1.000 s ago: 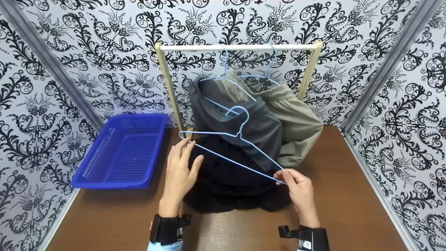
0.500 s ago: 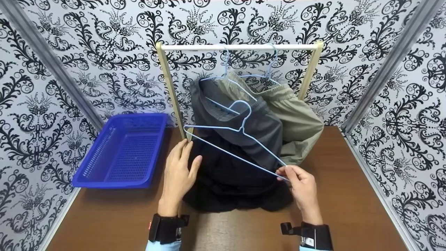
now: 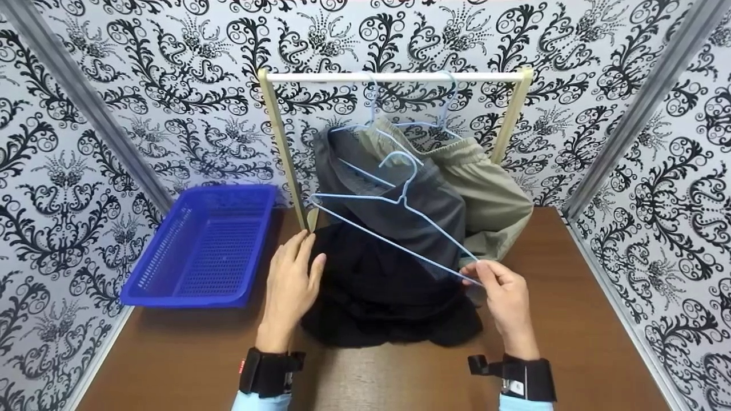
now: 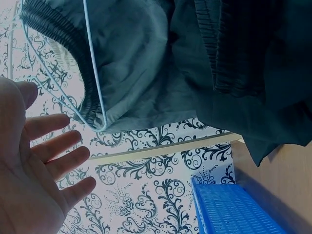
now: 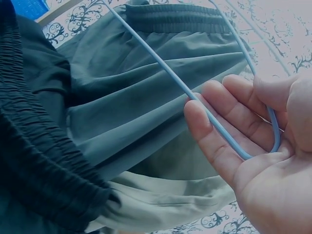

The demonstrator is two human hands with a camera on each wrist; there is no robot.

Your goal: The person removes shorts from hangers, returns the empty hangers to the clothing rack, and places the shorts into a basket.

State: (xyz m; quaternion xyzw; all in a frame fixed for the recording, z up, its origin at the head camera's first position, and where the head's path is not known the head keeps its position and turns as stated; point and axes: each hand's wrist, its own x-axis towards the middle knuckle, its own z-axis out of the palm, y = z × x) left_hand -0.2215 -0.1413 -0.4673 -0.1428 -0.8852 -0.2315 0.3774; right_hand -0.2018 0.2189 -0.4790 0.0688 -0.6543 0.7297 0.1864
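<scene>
Right grip is found closed in a pinch: one corner of a light-blue wire hanger is held between thumb and fingers. The hanger is held up in front of the rack, tilted, its hook uppermost and its opposite corner directed toward the rack's left post. Left grip is noted with fingers extended and nothing held; it is positioned before the foot of the rack's left post. Contact between its fingertips and the post cannot be determined.

In front of the rack, a black garment is spread on the brown surface. From the rack's rail, two garments are suspended on blue hangers: a dark grey garment nearer the rack's middle, and a khaki garment nearer its right post. A blue perforated basket is placed to the left of the rack. Behind the rack, a white wall is covered by a black scroll pattern. Black straps are worn at both wrists.
</scene>
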